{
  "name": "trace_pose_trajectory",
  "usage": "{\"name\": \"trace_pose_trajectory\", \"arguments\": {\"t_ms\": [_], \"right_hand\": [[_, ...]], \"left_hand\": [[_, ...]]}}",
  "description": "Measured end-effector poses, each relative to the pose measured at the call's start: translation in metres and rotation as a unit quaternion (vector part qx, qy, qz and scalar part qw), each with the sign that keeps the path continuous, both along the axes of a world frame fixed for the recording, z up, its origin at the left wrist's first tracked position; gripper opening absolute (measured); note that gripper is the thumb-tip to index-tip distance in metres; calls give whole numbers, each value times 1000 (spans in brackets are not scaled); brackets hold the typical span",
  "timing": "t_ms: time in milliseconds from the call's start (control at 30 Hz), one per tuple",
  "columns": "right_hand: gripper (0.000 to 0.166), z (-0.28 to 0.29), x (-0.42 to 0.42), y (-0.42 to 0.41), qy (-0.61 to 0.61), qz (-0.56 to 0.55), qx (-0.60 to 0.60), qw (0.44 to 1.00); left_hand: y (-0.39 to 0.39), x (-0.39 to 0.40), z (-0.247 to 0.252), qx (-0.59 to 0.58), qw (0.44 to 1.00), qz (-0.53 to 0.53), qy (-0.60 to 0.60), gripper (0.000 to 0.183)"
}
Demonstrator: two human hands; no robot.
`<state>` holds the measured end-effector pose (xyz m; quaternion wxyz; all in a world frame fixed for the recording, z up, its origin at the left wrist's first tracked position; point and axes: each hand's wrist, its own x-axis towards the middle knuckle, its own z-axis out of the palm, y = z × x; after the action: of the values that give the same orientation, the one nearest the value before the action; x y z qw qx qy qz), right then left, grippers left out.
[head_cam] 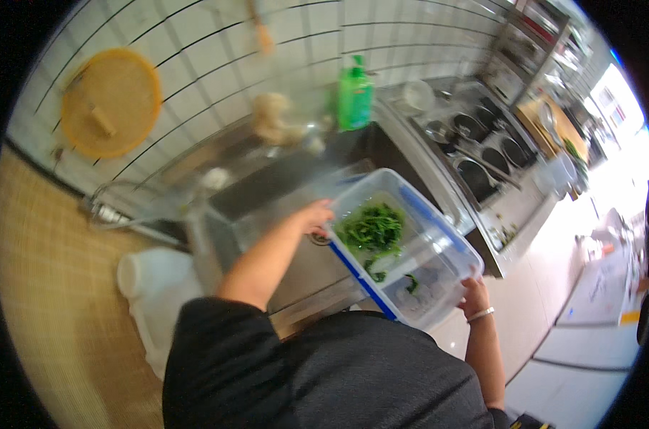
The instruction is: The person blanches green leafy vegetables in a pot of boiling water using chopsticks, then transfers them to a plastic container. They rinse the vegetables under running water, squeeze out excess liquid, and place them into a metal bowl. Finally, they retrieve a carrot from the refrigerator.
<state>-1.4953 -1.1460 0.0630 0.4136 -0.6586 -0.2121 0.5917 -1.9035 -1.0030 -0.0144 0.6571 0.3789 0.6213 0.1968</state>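
A clear plastic storage box (434, 244) with blue side strips is held tilted over the front right part of a stainless steel sink (308, 279). Chopped leafy greens (375, 225) lie in the box, bunched toward its left end, with what looks like some water. My left hand (316, 217) grips the left end of the rim. At the opposite end, near my body, my right hand (474, 297) holds the other corner; a bracelet circles that wrist.
A green pump bottle (355, 99) stands behind the sink beside blurred tap fittings (292, 137). To the right is a steel counter with several round dark wells (480, 161). A white plastic jug (160, 300) sits left of the sink. A round yellow sieve-like disc (112, 102) hangs on the tiled wall.
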Motion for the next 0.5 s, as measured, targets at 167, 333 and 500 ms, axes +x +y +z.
{"name": "trace_pose_trajectory", "arguments": {"t_ms": [167,333,500], "right_hand": [[48,-23,-3,-19,270,-45,44,961],[51,-52,22,-41,238,-60,27,969],[42,-7,22,-57,218,-145,45,964]], "left_hand": [[-10,17,-6,54,996,40,-55,45],[-4,28,2,65,996,18,-64,45],[-7,57,42,77,995,-26,-58,51]]}}
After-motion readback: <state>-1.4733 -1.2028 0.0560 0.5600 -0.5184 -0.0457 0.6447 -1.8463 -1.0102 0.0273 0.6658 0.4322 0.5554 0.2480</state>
